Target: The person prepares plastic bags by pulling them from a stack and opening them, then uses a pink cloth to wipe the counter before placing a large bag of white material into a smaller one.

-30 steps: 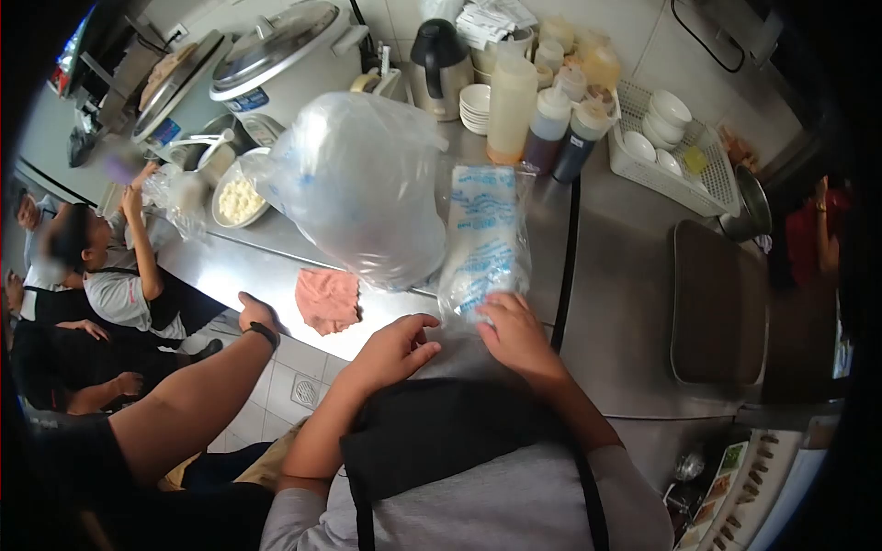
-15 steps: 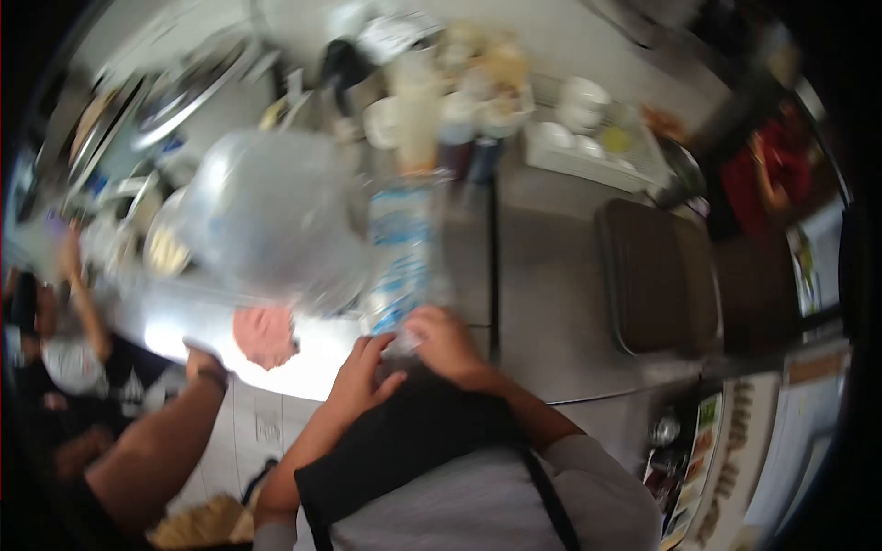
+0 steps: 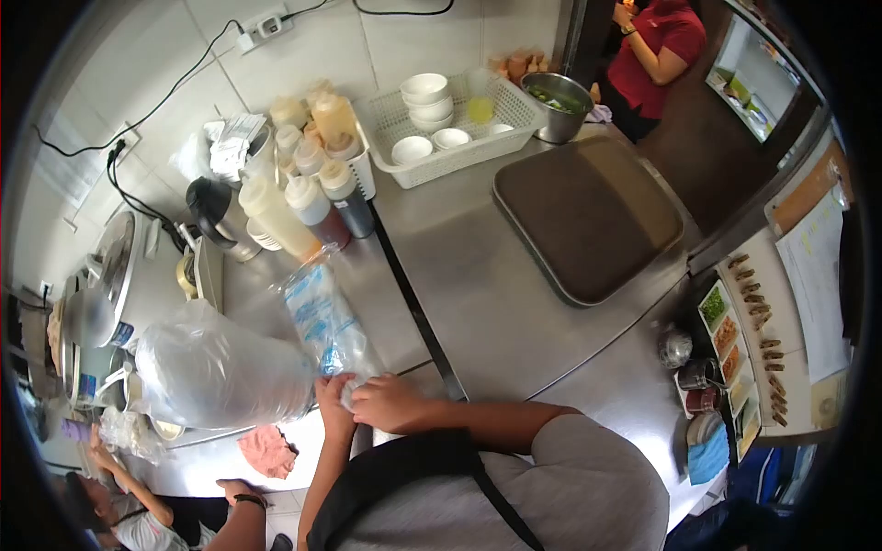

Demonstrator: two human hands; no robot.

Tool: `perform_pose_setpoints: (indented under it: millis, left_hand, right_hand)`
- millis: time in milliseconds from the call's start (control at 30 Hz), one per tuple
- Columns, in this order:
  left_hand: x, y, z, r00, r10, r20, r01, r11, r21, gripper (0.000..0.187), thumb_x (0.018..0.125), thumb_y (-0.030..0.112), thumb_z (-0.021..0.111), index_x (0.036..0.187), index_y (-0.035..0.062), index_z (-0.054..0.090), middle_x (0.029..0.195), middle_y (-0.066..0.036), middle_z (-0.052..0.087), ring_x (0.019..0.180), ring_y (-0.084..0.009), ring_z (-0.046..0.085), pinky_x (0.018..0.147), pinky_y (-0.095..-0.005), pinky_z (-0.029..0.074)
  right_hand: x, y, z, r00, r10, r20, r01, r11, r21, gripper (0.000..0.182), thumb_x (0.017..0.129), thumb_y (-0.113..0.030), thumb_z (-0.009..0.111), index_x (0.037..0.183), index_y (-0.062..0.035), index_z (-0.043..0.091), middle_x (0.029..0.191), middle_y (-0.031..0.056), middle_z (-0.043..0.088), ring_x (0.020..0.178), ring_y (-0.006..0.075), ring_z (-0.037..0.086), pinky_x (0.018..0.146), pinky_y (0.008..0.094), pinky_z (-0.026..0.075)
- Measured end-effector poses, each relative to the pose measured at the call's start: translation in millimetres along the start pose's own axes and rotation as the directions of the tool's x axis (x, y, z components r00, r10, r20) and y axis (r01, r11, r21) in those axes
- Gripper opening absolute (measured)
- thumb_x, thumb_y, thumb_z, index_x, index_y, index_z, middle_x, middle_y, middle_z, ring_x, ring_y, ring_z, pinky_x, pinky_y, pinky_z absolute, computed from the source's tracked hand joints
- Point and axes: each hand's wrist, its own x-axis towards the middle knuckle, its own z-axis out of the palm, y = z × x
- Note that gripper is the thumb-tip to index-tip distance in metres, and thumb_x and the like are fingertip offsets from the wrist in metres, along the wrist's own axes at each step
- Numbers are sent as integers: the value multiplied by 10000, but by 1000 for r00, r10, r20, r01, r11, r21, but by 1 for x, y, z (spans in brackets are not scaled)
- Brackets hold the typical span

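A clear plastic packet with blue print (image 3: 323, 308) lies lengthwise on the steel counter, its near end at my hands. My left hand (image 3: 335, 404) has its fingers closed around that near end. From the other side, my right hand (image 3: 390, 402) pinches the same crumpled plastic, its fingertips almost touching the left ones. What is inside the packet I cannot make out. Just left of it bulges a large clear plastic bag (image 3: 225, 367). A pink cloth (image 3: 267, 451) rests near the counter's front edge.
Squeeze bottles (image 3: 317, 207) and a thermal jug (image 3: 219, 216) stand behind the packet. Farther right are a white basket (image 3: 381, 124) with bowls, a metal pot (image 3: 556, 106) and brown trays (image 3: 588, 220). Another person's hand (image 3: 241, 494) is at the front left; a person in red (image 3: 657, 55) stands behind.
The view has turned right, showing more of the counter and wall. My left hand, earlier with thumb and fingers apart, is now closed on the packet's end beside my right hand.
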Motion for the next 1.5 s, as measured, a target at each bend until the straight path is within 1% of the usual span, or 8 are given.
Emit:
perform_pose_setpoints:
  millis: [400, 533, 767, 1000, 1133, 1267, 1400, 1500]
  left_hand:
    - [31, -44, 28, 976, -187, -109, 199, 974, 107, 233, 724, 234, 497, 808, 26, 561, 849, -187, 493, 832, -337, 475, 713, -388, 377]
    - [38, -47, 3, 977, 50, 208, -59, 998, 39, 502, 622, 355, 616, 980, 23, 501, 969, -198, 494, 910, -349, 470, 778, -370, 385]
    - [30, 20, -93, 756, -52, 652, 190, 971, -142, 834, 592, 331, 678, 1248, 23, 266, 1190, -263, 332, 1132, -394, 300, 946, -384, 264]
    - [41, 149, -88, 912, 345, 225, -354, 935, 0, 751, 622, 353, 670, 1204, 20, 331, 1117, -234, 409, 1054, -338, 403, 865, -404, 337]
    - [54, 96, -64, 918, -278, 283, 302, 952, -45, 386, 751, 329, 553, 918, -15, 501, 793, -172, 543, 717, -267, 553, 648, -356, 440]
    - [56, 62, -98, 780, -621, 80, 246, 187, -951, 293, 835, 295, 447, 900, 16, 509, 811, -96, 563, 689, -210, 559, 635, -319, 458]
    - [62, 77, -96, 801, -583, 136, 109, -81, -991, 379, 856, 357, 384, 1006, 19, 466, 951, -122, 533, 866, -245, 527, 752, -361, 426]
    - [56, 77, -90, 771, -549, 324, 181, -299, -937, 492, 854, 430, 326, 1088, 9, 427, 1022, -137, 508, 934, -268, 495, 804, -385, 399]
  right_hand:
    - [-13, -1, -98, 914, 237, -328, 13, 793, 609, 132, 791, -95, 463, 690, -12, 461, 637, 91, 471, 544, 184, 449, 501, 300, 364]
    - [9, -14, -166, 184, 686, -704, 130, 693, 709, 223, 857, -258, 401, 748, -64, 411, 664, 31, 431, 578, 93, 410, 511, 221, 355]
    - [-15, 37, -158, 491, 594, -637, 72, 701, 709, 127, 820, -159, 502, 751, -60, 463, 680, -19, 427, 593, 52, 392, 532, 186, 336]
    - [51, -12, -128, 954, 90, -287, 135, 723, 677, 82, 747, -83, 593, 708, -23, 553, 667, 30, 534, 610, 78, 486, 554, 211, 401]
    - [69, -3, -123, 880, 32, -474, 329, 680, 656, 115, 777, -67, 541, 870, -4, 517, 795, 43, 507, 717, 83, 463, 646, 196, 380]
    - [37, 36, -96, 862, 388, -328, 126, 462, 878, 248, 787, -123, 542, 992, -10, 458, 896, 32, 469, 777, 74, 437, 697, 182, 368]
    - [13, 28, -42, 957, 283, 67, -131, 213, 968, 706, 712, -278, 645, 1237, -22, 248, 1064, 83, 400, 883, 127, 421, 743, 225, 371]
    - [14, 16, -25, 971, 208, 116, -196, 418, 887, 892, 682, -340, 664, 1294, -22, 99, 1164, 118, 337, 940, 158, 402, 765, 253, 367]
